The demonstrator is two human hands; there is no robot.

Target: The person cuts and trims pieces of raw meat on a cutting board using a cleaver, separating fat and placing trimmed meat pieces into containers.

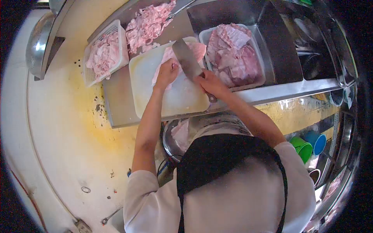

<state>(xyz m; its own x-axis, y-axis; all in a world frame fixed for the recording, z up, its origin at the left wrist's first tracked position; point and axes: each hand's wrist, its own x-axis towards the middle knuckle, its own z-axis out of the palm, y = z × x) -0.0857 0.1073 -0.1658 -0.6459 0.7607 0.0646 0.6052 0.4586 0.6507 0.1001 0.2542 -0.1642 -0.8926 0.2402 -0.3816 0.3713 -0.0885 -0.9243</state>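
On a white cutting board lies a flat piece of pale pink raw meat. My right hand grips the handle of a wide-bladed cleaver, whose blade is over the meat and angles up to the left. Curled fingers of my left hand hold the near left part of the same piece, just left of the blade. The cleaver hides the middle of the meat, and whether its edge touches it I cannot tell.
Left of the board stands a white perforated basket of meat pieces. A heap of trimmings lies behind the board. To the right, a white tub of meat sits in the steel sink. Below the counter edge is a metal bowl.
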